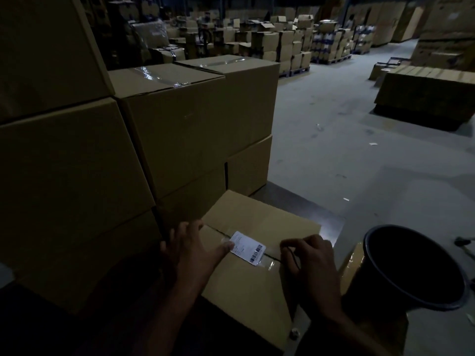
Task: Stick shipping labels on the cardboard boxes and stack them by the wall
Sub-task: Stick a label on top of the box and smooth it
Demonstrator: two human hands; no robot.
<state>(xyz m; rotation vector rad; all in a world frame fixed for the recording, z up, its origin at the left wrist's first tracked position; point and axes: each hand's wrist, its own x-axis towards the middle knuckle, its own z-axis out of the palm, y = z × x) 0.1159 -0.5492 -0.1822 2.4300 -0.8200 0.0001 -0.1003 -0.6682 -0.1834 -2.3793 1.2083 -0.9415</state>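
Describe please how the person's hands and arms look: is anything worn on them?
Both hands are bare: no gloves or rings show on the left hand or the right hand. Both forearms appear bare as far as the dim view shows; no sleeve, watch or marking can be made out. The light is too low to tell finer details.

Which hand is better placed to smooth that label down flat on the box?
Probably the left hand: its thumb already presses the label's near end on the box. The right hand rests curled beside the far end, seemingly pinching something thin.
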